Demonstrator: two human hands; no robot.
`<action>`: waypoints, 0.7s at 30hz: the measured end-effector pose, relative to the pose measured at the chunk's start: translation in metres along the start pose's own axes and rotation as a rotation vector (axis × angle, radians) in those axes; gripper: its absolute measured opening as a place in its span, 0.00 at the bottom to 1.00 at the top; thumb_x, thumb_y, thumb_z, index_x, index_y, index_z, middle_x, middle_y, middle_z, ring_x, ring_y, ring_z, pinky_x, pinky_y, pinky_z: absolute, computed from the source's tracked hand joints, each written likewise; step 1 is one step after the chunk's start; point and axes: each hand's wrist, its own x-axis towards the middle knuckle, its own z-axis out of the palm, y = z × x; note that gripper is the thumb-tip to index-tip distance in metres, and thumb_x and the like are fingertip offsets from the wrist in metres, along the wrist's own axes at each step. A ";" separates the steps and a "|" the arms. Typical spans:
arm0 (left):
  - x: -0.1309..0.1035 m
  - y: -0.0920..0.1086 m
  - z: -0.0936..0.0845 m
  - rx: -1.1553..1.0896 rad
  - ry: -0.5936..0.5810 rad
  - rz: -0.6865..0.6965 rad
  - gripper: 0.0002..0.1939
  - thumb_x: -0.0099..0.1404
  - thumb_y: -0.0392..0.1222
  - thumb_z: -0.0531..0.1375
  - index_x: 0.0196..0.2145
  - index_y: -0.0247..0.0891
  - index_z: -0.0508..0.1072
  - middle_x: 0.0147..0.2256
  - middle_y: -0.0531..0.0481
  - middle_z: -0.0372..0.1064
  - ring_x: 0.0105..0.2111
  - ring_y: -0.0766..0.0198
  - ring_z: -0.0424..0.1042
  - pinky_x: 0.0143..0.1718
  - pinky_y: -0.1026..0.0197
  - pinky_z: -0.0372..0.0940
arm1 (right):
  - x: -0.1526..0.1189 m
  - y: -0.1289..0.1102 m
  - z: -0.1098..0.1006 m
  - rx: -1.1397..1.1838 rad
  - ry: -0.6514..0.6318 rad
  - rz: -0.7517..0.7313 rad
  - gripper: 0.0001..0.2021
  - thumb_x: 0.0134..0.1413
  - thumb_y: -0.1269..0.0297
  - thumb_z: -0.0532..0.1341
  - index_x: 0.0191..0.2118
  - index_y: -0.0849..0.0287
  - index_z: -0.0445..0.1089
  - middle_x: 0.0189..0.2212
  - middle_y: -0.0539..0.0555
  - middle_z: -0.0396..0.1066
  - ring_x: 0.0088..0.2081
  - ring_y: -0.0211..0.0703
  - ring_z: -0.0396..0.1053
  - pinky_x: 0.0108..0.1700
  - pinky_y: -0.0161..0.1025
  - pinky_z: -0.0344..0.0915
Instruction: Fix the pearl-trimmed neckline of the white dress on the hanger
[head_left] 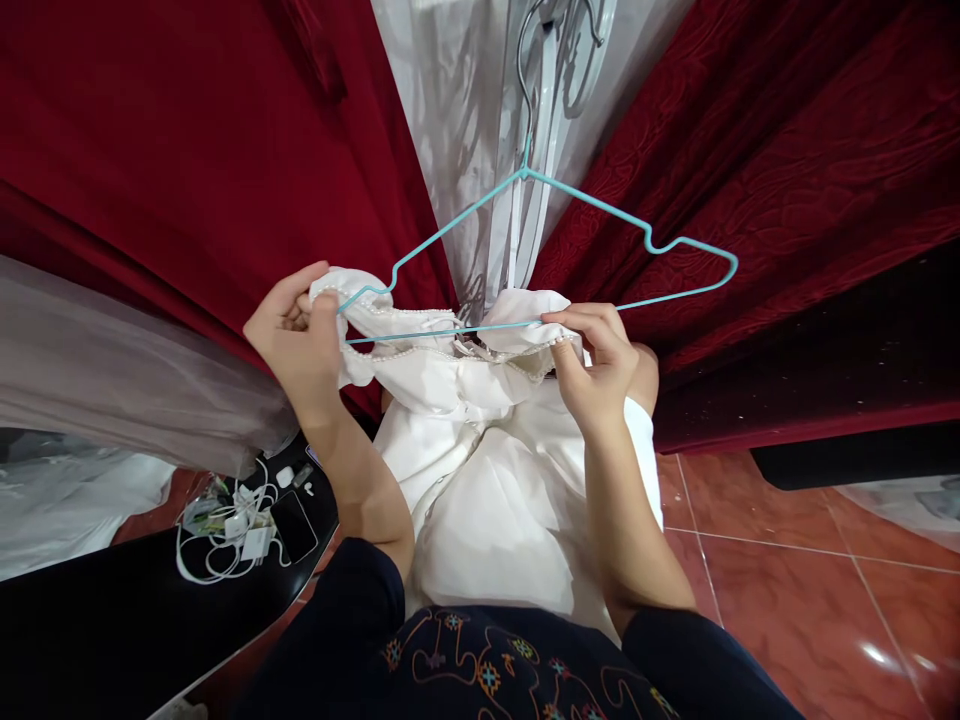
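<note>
A white dress (pixel 495 500) with beaded neckline edges lies across my lap. A light blue wire hanger (pixel 457 219) is above it, its left end inside the dress's left sleeve and its lower bar running across the neckline. My left hand (pixel 304 325) is closed around the left sleeve at the hanger's left corner. My right hand (pixel 596 360) pinches the right side of the neckline near the hanger's lower bar. The hanger's right end sticks out bare past my right hand, outside the dress.
Red curtains (pixel 225 120) hang on both sides, with white fabric (pixel 450 90) and a metal hook between them. At left, a black bench (pixel 90 610) bears white cables (pixel 217 560), a phone (pixel 293 526) and earbuds. Red tiles (pixel 795 590) cover the floor.
</note>
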 end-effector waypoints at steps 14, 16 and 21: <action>-0.042 0.007 0.055 -0.060 -0.107 -0.075 0.13 0.65 0.50 0.73 0.45 0.43 0.86 0.29 0.54 0.75 0.31 0.67 0.70 0.34 0.64 0.67 | 0.002 0.003 0.000 -0.069 0.033 -0.043 0.10 0.67 0.56 0.64 0.41 0.54 0.80 0.37 0.53 0.75 0.42 0.43 0.75 0.46 0.45 0.74; -0.051 0.003 0.052 -0.106 -0.061 -0.055 0.12 0.66 0.51 0.73 0.44 0.44 0.86 0.32 0.53 0.76 0.33 0.67 0.72 0.38 0.64 0.69 | 0.003 0.005 0.002 -0.073 0.034 -0.043 0.11 0.68 0.55 0.63 0.41 0.54 0.80 0.37 0.53 0.75 0.42 0.43 0.75 0.46 0.46 0.74; -0.068 0.002 0.042 -0.188 -0.264 -0.272 0.15 0.67 0.55 0.72 0.38 0.40 0.86 0.27 0.51 0.77 0.24 0.69 0.70 0.28 0.65 0.66 | 0.001 0.005 0.007 -0.037 0.056 -0.089 0.08 0.68 0.59 0.64 0.42 0.54 0.80 0.38 0.52 0.74 0.42 0.42 0.74 0.47 0.45 0.74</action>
